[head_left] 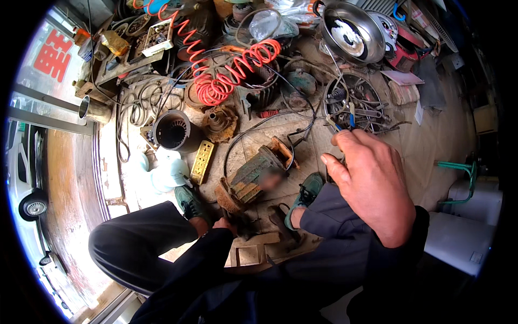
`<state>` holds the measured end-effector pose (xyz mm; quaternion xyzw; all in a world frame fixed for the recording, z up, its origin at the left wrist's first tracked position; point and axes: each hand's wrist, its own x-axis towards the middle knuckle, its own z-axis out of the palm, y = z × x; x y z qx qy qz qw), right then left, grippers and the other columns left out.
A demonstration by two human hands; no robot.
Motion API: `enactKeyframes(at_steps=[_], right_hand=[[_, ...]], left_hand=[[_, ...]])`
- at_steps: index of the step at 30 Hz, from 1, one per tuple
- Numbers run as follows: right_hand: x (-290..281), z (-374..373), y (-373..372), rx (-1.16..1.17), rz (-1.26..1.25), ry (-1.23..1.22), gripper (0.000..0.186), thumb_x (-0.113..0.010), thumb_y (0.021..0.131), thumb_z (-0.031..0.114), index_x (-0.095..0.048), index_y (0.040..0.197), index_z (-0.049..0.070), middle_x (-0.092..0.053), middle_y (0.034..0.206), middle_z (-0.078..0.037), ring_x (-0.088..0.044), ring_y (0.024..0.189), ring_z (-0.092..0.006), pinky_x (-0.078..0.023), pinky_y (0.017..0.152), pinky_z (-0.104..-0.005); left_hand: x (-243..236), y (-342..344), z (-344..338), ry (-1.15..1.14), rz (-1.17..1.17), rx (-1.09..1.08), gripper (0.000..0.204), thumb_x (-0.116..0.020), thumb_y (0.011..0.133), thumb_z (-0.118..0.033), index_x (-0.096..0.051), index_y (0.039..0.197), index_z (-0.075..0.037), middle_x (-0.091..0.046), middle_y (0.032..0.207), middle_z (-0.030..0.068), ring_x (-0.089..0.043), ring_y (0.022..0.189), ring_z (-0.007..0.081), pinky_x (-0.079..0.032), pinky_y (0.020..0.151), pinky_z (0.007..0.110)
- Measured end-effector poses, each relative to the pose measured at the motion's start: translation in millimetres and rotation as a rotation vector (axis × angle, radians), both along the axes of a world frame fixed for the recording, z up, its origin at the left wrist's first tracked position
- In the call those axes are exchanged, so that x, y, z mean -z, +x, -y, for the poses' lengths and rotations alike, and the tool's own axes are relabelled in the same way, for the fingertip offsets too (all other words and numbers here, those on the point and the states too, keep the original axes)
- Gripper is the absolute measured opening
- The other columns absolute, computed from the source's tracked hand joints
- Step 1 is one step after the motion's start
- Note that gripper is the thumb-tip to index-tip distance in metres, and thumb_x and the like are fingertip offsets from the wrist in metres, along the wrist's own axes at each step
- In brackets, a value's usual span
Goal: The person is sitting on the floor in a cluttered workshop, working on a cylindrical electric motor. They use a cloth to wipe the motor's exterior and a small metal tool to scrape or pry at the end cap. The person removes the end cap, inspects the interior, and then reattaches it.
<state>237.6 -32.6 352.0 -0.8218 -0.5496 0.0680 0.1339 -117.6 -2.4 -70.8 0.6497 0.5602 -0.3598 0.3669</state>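
An old green electric motor (251, 178) with rusty ends lies on the floor between my feet. Close to its near end is my left hand (224, 224), its fingers curled around something dark that I cannot make out. My right hand (372, 175) is raised on the right, bent fingers and thumb drawn inward; anything in its grip is mostly hidden. Just beyond those fingers sits a round pan of tools (359, 100), with wrenches and blue-handled pliers (352, 117) among them. How the fingertips relate to the pliers is unclear.
A yellow power strip (202, 162), a dark motor housing (175, 132) and a rusty end cover (220, 123) lie left of the motor. A coiled red hose (213, 89) hangs behind. Black cable (232, 146) loops around the motor. A metal bowl (353, 32) stands at the back right.
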Motion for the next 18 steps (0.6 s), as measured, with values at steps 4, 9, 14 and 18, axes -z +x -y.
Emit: enactKeyframes(at_steps=[4, 9, 14, 18], right_hand=[[-0.3, 0.2, 5.2, -0.009, -0.031, 0.012, 0.021, -0.073, 0.086, 0.014, -0.059, 0.089, -0.002, -0.061, 0.083, -0.020, -0.062, 0.080, -0.0408, -0.049, 0.069, -0.0497], [-4.6, 12.9, 10.1, 0.015, -0.048, 0.043, 0.022, -0.073, 0.085, 0.013, -0.057, 0.088, -0.002, -0.059, 0.081, -0.019, -0.061, 0.080, -0.0417, -0.048, 0.068, -0.0503], [-3.1, 23.8, 14.7, 0.027, -0.037, 0.064, 0.022, -0.074, 0.084, 0.012, -0.057, 0.086, -0.001, -0.059, 0.080, -0.018, -0.061, 0.078, -0.0397, -0.049, 0.068, -0.0500], [2.3, 29.4, 21.2, 0.042, -0.050, 0.059, 0.021, -0.074, 0.084, 0.012, -0.058, 0.086, -0.001, -0.060, 0.080, -0.018, -0.061, 0.078, -0.0392, -0.049, 0.068, -0.0495]], left_hand=[[-35.2, 9.1, -15.5, -0.310, 0.156, 0.539, 0.059, -0.081, 0.069, -0.045, -0.073, 0.116, -0.009, -0.075, 0.105, 0.0167, -0.072, 0.096, 0.0326, -0.057, 0.085, 0.044], [-107.5, 71.2, -33.5, -0.567, 0.499, 0.396, 0.056, -0.081, 0.069, -0.034, -0.069, 0.114, -0.002, -0.072, 0.098, 0.0176, -0.070, 0.092, 0.0261, -0.056, 0.084, 0.042], [-144.1, 89.6, -82.0, -0.433, 0.957, 0.049, 0.051, -0.073, 0.078, -0.023, -0.061, 0.121, 0.001, -0.070, 0.104, 0.0135, -0.066, 0.092, 0.0227, -0.055, 0.082, 0.036], [-199.1, 139.2, -102.9, -0.267, 0.900, -0.292, 0.047, -0.071, 0.083, -0.028, -0.062, 0.119, 0.000, -0.073, 0.103, 0.0114, -0.069, 0.096, 0.0251, -0.056, 0.083, 0.036]])
